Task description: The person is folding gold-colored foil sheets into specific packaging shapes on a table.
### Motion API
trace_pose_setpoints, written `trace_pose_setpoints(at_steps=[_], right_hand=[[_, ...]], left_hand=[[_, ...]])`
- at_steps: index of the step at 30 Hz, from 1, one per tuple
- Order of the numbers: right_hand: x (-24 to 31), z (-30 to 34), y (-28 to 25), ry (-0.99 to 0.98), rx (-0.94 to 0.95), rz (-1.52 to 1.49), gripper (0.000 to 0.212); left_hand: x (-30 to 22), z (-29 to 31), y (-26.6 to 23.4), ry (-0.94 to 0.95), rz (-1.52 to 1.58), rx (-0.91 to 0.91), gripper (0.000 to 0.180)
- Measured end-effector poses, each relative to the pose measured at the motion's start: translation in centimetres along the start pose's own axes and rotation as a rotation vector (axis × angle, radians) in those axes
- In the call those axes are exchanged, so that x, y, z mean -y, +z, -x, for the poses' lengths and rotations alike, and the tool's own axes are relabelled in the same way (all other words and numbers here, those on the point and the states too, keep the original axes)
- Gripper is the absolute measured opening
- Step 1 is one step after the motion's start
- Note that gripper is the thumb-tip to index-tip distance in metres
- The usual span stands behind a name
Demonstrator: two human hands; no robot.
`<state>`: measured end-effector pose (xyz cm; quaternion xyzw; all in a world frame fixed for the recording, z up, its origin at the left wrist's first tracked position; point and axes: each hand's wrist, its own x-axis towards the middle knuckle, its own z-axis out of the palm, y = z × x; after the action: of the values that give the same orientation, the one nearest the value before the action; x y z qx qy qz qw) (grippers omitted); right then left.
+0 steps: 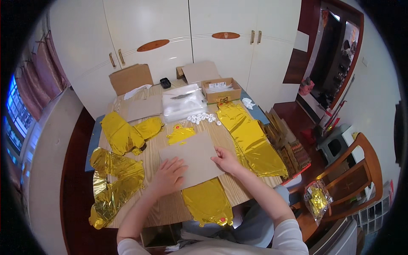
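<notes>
A grey-brown cardboard sheet (193,155) lies on the wooden table in front of me, over a gold foil balloon (207,202) whose lower part shows below it and hangs past the table's near edge. Gold foil with a red dot (180,134) also peeks out above the sheet. My left hand (172,172) rests flat on the sheet's lower left, fingers spread. At its right edge, my right hand (225,159) grips the sheet between thumb and fingers.
Flat gold foil balloons (253,138) lie on the right, with more crumpled foil (117,182) on the left. Behind are small white rolls (202,117), clear plastic bags (182,102) and an open cardboard box (221,90). A wooden chair (352,182) stands at the right.
</notes>
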<state>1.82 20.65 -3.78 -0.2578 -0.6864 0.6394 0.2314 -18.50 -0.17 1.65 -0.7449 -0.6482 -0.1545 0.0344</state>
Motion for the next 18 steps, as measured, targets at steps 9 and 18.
trace_pose_setpoints(at_steps=[9,18], right_hand=[[1.9,2.6,0.7,-0.516,-0.192,0.772,0.043],[0.7,4.6,-0.6,-0.582,0.306,1.046,0.037]], left_hand=[[1.9,1.9,2.8,-0.049,0.111,0.185,0.043],[1.0,2.2,2.8,-0.008,0.039,0.101,0.036]])
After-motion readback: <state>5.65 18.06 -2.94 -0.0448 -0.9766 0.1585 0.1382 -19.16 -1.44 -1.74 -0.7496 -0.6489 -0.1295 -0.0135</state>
